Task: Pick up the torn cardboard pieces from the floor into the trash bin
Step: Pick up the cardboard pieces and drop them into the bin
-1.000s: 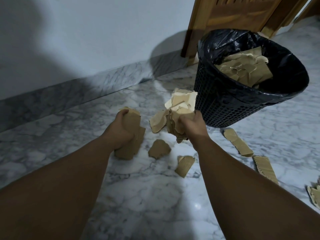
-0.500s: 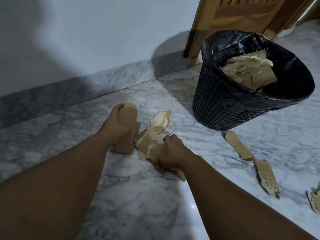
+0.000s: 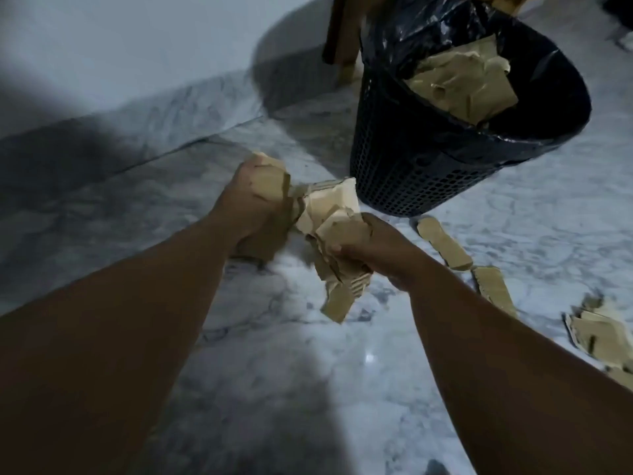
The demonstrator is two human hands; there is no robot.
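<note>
Left hand (image 3: 253,207) and right hand (image 3: 376,250) are each clenching torn brown cardboard pieces (image 3: 330,214) over the grey marble floor (image 3: 274,354) beside the black mesh trash bin (image 3: 404,166) (light, stiff, probably shedding scraps, so squeezing mid-bundle looks safest).

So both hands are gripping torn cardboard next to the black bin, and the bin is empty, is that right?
Not quite. The head view shows the bin already holds cardboard pieces. The rest stands: the left hand and the right hand both grip torn cardboard beside it.
</note>
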